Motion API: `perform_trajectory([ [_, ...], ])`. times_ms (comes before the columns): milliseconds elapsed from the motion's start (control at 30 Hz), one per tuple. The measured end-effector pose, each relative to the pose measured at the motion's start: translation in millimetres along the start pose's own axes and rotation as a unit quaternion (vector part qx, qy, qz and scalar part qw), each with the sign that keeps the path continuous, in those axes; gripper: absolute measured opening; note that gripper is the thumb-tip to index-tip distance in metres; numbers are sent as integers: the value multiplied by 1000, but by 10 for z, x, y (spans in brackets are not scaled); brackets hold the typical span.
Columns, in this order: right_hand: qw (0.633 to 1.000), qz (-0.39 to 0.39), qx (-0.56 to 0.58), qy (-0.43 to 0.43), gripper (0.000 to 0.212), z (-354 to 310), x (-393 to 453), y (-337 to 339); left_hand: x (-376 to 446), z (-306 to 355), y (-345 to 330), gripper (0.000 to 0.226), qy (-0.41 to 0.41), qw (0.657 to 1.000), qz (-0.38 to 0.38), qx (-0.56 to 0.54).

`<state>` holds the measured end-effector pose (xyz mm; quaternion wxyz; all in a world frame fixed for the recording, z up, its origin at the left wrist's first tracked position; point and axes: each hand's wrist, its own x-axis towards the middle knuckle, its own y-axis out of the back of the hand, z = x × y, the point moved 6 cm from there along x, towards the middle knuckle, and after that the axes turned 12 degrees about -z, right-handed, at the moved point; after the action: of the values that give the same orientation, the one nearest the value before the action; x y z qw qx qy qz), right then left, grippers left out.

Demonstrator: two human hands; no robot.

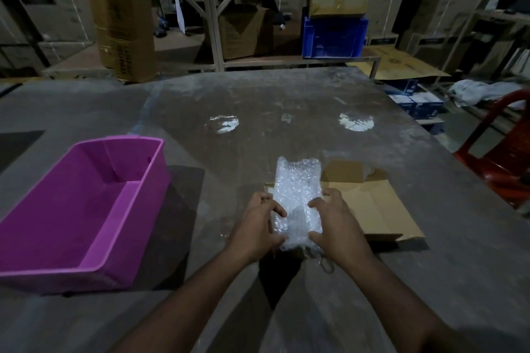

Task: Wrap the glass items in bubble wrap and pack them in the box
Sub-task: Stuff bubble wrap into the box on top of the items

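Holding: a bubble-wrapped bundle (296,198) sits between both hands, a bit right of centre on the grey table (258,100)
Left hand: left hand (258,223) grips the bundle's 9 o'clock edge, fingers curled over the wrap and thumb down near the lower end
Right hand: right hand (334,221) does the same on the 3 o'clock edge, fingers hooked onto the plastic
Bundle: long and narrow, pointing toward 12 o'clock, wrap all crinkly and shiny; honestly can't tell what glass thing is inside
Cardboard box: cardboard box (370,203) lies under and to the 3 o'clock side of the bundle, brown flaps spread out on the table; can't tell whether the bundle is resting on it or lifted just above it
Purple bin: pink-purple plastic bin (86,209) off at 9 o'clock, well apart from the hands, open top facing up
Table far side: two shiny pale patches on the table toward 12 o'clock, can't tell what they are
Background: red plastic chair (499,157) at 3 o'clock past the table edge, blue crate (334,37) and stacked cartons on racks at 12 o'clock
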<state>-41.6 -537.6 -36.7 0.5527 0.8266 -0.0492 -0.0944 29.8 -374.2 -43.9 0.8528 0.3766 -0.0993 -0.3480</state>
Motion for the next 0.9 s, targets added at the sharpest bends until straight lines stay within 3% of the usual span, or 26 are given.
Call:
perform_trajectory([
  [133, 992, 53, -105, 48, 42, -91, 4, 67, -22, 118, 22, 36, -61, 990, 35, 126],
  [300, 984, -70, -125, 104, 28, -48, 36, -129, -29, 171, -96, 22, -130, 971, -17, 201],
  [433, 982, -80, -94, 139, 15, -28, -102, -118, -32, 64, -113, 23, -130, 971, -36, 195],
  [533, 979, -70, -130, 142, 36, -45, -129, -111, -70, 20, -130, 32, -132, 968, -36, 211],
  [633, 975, -65, -163, 138, 28, -82, -115, -105, -75, 12, -138, 36, -128, 967, -31, 216],
  [900, 970, -104, -186, 119, 28, -58, -36, -141, -6, 27, -51, 13, -20, 989, -52, 136],
])
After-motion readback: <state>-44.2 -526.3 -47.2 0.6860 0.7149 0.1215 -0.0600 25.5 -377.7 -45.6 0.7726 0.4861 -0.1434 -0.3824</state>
